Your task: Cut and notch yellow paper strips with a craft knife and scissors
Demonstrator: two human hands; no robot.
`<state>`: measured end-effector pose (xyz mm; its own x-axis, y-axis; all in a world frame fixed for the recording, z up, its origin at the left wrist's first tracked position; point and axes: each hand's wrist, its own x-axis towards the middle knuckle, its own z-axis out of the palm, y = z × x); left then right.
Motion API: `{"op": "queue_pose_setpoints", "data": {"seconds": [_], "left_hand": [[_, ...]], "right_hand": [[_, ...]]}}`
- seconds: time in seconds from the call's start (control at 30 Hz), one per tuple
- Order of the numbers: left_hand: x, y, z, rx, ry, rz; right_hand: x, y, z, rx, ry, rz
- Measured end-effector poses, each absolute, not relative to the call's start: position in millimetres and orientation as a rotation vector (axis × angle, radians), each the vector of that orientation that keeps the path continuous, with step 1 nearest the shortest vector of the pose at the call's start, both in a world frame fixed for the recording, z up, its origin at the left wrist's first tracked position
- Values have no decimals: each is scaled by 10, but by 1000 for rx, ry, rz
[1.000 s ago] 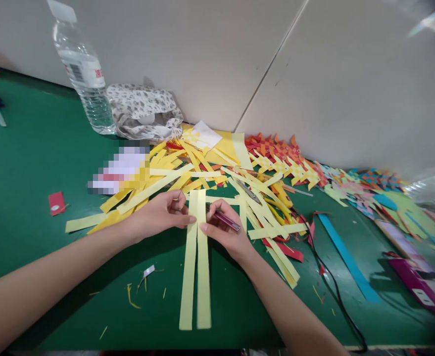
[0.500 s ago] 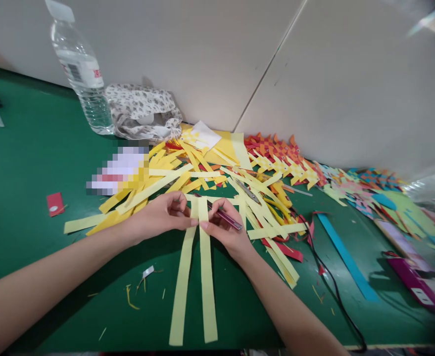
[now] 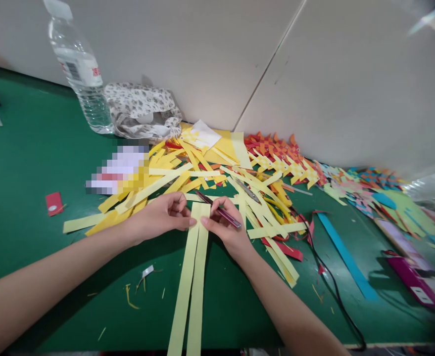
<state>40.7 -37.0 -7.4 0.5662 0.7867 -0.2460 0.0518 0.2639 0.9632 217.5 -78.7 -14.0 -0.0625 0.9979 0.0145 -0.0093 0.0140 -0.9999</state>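
Observation:
Two long pale yellow paper strips lie side by side in front of me, their upper ends level and nearly touching. My left hand [image 3: 165, 213] pinches the left paper strip [image 3: 183, 284] near its top between thumb and fingers. The right paper strip [image 3: 198, 277] is pinched under the thumb of my right hand [image 3: 226, 232]. A slim dark purple pen-like tool [image 3: 225, 214] also rests in my right hand, slanting across the fingers; its exact kind is unclear. Both strips hang toward me and run out of the bottom of the picture.
Loose yellow paper strips [image 3: 158, 185] heap behind my hands, with scissors [image 3: 247, 191] among them. A water bottle [image 3: 78, 74] and a patterned cloth pouch [image 3: 143, 106] stand at the back. Woven paper fish [image 3: 272, 148], a black cable [image 3: 326, 274] and a blue strip [image 3: 345, 254] lie rightward.
The two strips have come together at the top, the right one swinging left to lie along the other. Both strips have slid toward me. My hands have barely moved.

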Motion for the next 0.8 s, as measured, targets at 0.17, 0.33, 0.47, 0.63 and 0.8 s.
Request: {"op": "queue_pose_setpoints", "data": {"seconds": [0.17,0.33,0.47,0.63,0.8], "left_hand": [[401,-377,-72,1230,819,569],[387,-376,-24,1259,852,539],[394,-370,-15,1261,877,557],[406,-362,-32,1163,884,613],[409,-357,-49,1169,880,611]], "right_hand": [[2181,-798,-112,-1150,-1259,1300],[2197,-804,-109,-1136,-1296,1316],[2202,-815,-116,-1142,-1404,1288],[2199,-833,-104,-1158,-1465,1302],[2178,-811,-127,-1190,-1376,1233]]}}
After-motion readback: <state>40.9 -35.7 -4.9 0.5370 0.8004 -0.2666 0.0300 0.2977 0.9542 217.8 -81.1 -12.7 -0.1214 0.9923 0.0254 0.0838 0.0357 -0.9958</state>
